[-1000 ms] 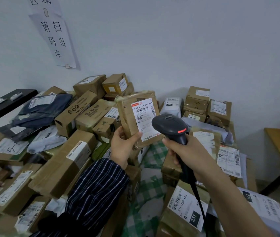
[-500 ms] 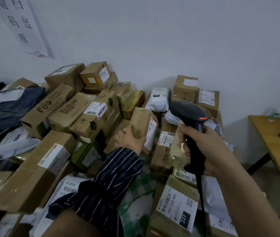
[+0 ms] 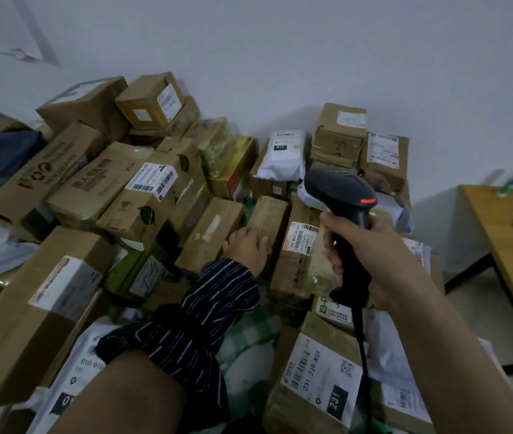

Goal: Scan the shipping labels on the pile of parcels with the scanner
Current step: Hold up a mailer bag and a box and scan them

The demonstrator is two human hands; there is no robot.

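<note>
- Brown taped parcel [image 3: 269, 220], just left of the scanner [image 3: 341, 192], looks light and stiff; I'd hold its sides.
- My right grip [image 3: 374, 255] squeezes the scanner; my left grip [image 3: 247, 245] touches the parcel, but I cannot tell if it holds.

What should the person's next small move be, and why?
Probably lift the left hand off the brown parcel, held up to the scanner a second ago and now set down, and reach for another.

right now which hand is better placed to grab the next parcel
Left. The left hand lies open on a taped brown parcel in the pile, holding nothing; the right hand grips the scanner, so it is not free.
</note>
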